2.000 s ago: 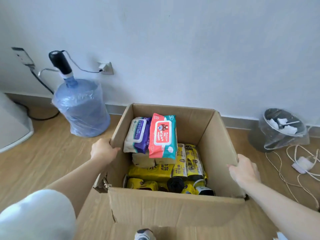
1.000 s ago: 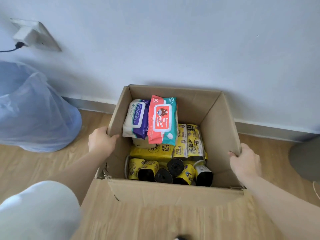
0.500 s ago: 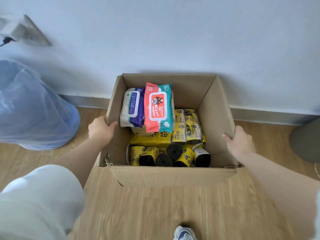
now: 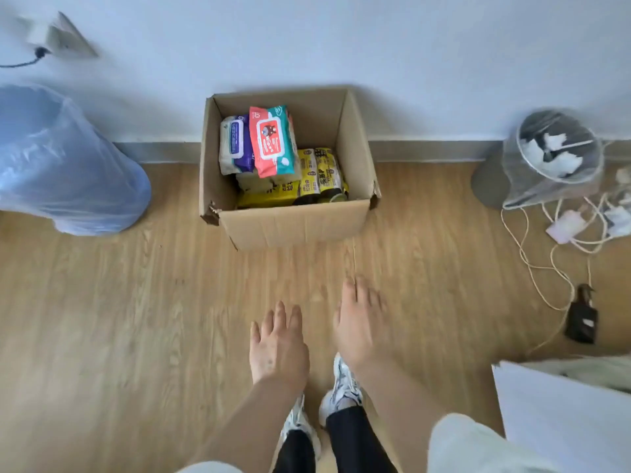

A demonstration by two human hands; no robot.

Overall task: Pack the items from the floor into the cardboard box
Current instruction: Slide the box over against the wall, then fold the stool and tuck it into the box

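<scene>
Hovering: two empty hands, left hand, right hand; one cardboard box.

The cardboard box is sitting on the floor against the wall. Wipe packs are lying on top of rolls inside it. A water jug is standing to its left, a bin to its right, with cables trailing before the bin.
</scene>
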